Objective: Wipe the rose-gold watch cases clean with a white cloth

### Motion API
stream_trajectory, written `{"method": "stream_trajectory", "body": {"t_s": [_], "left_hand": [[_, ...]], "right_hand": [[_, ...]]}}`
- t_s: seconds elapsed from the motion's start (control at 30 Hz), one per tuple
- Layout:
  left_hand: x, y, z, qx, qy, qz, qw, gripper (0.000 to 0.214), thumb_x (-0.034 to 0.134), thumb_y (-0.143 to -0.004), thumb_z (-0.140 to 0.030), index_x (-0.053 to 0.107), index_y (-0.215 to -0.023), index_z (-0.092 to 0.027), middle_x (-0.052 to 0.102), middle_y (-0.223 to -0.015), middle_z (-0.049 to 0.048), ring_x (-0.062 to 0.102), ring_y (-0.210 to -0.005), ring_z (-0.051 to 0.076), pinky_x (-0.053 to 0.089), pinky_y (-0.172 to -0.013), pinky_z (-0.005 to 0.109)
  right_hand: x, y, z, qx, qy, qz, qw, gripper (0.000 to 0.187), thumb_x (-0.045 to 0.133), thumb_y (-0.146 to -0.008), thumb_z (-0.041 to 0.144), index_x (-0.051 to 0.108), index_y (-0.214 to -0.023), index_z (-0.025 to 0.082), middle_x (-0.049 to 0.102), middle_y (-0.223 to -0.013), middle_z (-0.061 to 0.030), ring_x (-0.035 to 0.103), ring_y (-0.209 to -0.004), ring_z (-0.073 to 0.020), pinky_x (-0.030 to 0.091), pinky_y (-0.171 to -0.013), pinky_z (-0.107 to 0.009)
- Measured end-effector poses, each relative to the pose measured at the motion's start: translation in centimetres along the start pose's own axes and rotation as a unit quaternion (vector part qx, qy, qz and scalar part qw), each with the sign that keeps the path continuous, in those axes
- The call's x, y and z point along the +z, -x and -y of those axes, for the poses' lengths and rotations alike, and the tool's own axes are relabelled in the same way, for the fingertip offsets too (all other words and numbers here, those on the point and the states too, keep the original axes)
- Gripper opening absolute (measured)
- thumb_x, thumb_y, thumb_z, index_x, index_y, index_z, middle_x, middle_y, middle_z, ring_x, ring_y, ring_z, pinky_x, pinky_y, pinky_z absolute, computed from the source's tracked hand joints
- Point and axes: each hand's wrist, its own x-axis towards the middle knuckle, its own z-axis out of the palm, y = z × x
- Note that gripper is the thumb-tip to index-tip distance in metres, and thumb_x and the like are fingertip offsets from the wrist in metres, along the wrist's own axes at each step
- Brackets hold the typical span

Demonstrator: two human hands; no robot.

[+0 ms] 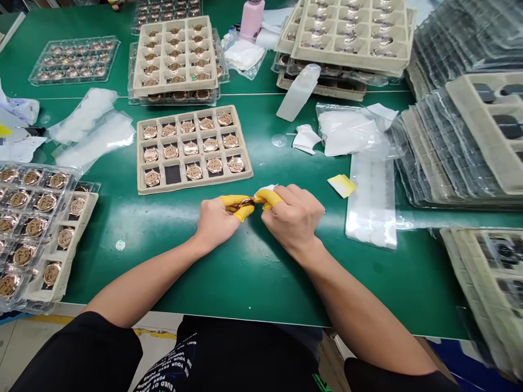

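Watch case (246, 203) lies just on the near side of beige tray (196, 184), pinched by left grip (216, 220), while right grip (295, 215), pinching white cloth (266, 189), meets it.

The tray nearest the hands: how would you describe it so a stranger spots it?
On the green table, look just beyond the left hand. The beige tray there is a three-by-five grid. Unlike the stacked trays behind, it lies singly, one front-row pocket showing only black.
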Motion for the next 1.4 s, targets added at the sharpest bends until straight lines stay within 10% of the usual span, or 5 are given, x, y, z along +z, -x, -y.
{"method": "stream_trajectory", "body": {"t_s": [0.27, 0.53, 0.8, 1.1, 1.4], "left_hand": [[-0.2, -0.9, 0.4, -0.071, 0.172, 0.028, 0.982, 0.044, 0.091, -0.065, -0.046, 0.081, -0.097, -0.017, 0.081, -0.1, 0.0097, 0.077, -0.09, 0.024, 0.064, -0.086, 0.038], [-0.4, 0.1, 0.3, 0.151, -0.093, -0.039, 0.983, 0.014, 0.082, -0.081, -0.024, 0.084, -0.094, -0.028, 0.078, -0.092, 0.003, 0.071, -0.086, 0.016, 0.058, -0.084, 0.031], [0.0, 0.3, 0.7, 0.061, -0.001, -0.021, 0.998, 0.022, 0.077, -0.083, -0.023, 0.082, -0.105, -0.023, 0.08, -0.1, 0.0039, 0.077, -0.09, 0.018, 0.065, -0.088, 0.032], [-0.2, 0.6, 0.8, 0.081, -0.025, -0.016, 0.996, 0.019, 0.077, -0.08, -0.02, 0.084, -0.097, -0.023, 0.082, -0.093, 0.0036, 0.077, -0.083, 0.019, 0.066, -0.082, 0.031], [0.2, 0.0, 0.3, 0.025, 0.139, -0.055, 0.988, 0.028, 0.088, -0.072, -0.035, 0.082, -0.093, -0.018, 0.081, -0.1, 0.0069, 0.078, -0.093, 0.022, 0.066, -0.093, 0.037]], "right_hand": [[0.7, 0.8, -0.6, 0.317, -0.386, 0.041, 0.865, 0.022, 0.077, -0.085, 0.04, 0.08, -0.098, 0.024, 0.077, -0.091, -0.0044, 0.07, -0.083, -0.0192, 0.055, -0.074, -0.034], [-1.0, 0.0, 0.2, 0.098, -0.245, 0.012, 0.964, 0.029, 0.064, -0.086, 0.012, 0.082, -0.098, 0.032, 0.077, -0.078, -0.0007, 0.065, -0.084, -0.0212, 0.055, -0.074, -0.038], [-2.4, -0.8, -0.8, 0.108, -0.311, 0.087, 0.94, 0.021, 0.068, -0.09, 0.023, 0.081, -0.103, 0.033, 0.077, -0.08, -0.0009, 0.063, -0.077, -0.0187, 0.054, -0.068, -0.036], [-0.8, -0.1, 0.3, -0.049, -0.178, 0.007, 0.983, 0.033, 0.065, -0.081, 0.006, 0.081, -0.096, 0.03, 0.069, -0.066, -0.0008, 0.055, -0.077, -0.0195, 0.045, -0.062, -0.033], [0.0, 0.4, -0.3, 0.131, -0.24, 0.021, 0.962, 0.015, 0.068, -0.089, 0.026, 0.082, -0.095, 0.03, 0.072, -0.07, -0.0006, 0.055, -0.07, -0.0179, 0.046, -0.061, -0.033]]}}
